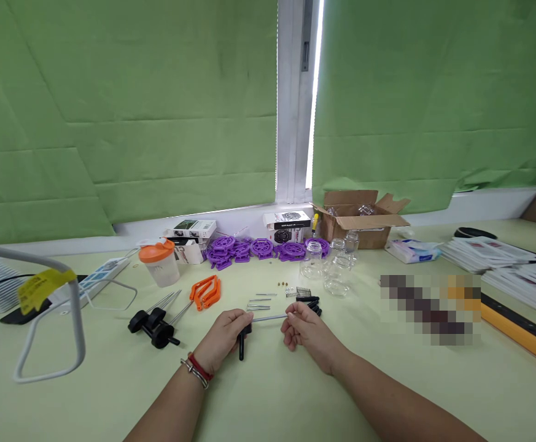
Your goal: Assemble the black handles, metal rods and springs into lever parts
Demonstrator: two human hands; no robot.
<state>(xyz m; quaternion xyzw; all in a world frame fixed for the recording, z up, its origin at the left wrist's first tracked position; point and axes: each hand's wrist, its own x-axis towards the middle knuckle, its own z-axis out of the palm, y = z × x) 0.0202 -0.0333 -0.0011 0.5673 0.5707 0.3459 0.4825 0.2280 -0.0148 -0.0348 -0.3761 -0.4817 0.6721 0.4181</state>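
My left hand [224, 336] is closed around a black crank handle [242, 347] whose grip points down toward me. From it a thin metal rod [269, 318] runs to the right. At the rod's far end, my right hand [311, 336] pinches the tip between thumb and forefinger. Short metal pins [259, 304] lie just beyond the rod. Springs [303, 292], tiny brass-coloured pieces [282, 284] and black handle parts [314, 302] rest beyond my right hand. To the left are black pieces with metal rods [157, 326] and orange angled handles [205, 291].
Purple wheel-shaped parts [262, 248] line the back, with printed boxes [287, 227] behind. Clear glass jars [336, 282] stand before an open cardboard box [357, 236]. An orange-lidded cup [159, 264] and a white bent frame [80, 331] are left; stacked white packets [489, 255] lie right.
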